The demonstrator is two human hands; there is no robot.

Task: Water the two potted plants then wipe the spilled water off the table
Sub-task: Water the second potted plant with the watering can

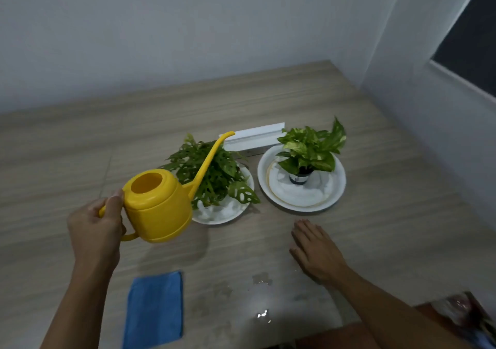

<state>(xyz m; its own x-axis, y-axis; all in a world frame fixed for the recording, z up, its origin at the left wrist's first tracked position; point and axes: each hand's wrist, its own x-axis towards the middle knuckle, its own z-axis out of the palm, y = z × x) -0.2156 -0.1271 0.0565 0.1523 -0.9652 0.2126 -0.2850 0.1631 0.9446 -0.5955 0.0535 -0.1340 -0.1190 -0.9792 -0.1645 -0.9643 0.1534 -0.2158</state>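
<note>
My left hand (95, 227) grips the handle of a yellow watering can (158, 206), held level above the table, its long spout reaching over the left plant (214, 171), a holey-leaved plant on a white plate (228, 214). The right plant (311, 150), green with yellow-mottled leaves in a small dark pot, stands on a larger white plate (336, 187). My right hand (316, 252) rests flat on the table, fingers apart, in front of that plate. A blue cloth (154, 308) lies near the front edge. Spilled water (261, 281) glistens between the cloth and my right hand.
The wooden table (375, 241) sits in a corner with walls behind and to the right. A white box (252, 136) lies behind the plants. A window (472, 42) is at upper right, and some clutter (461, 313) shows at the lower right corner.
</note>
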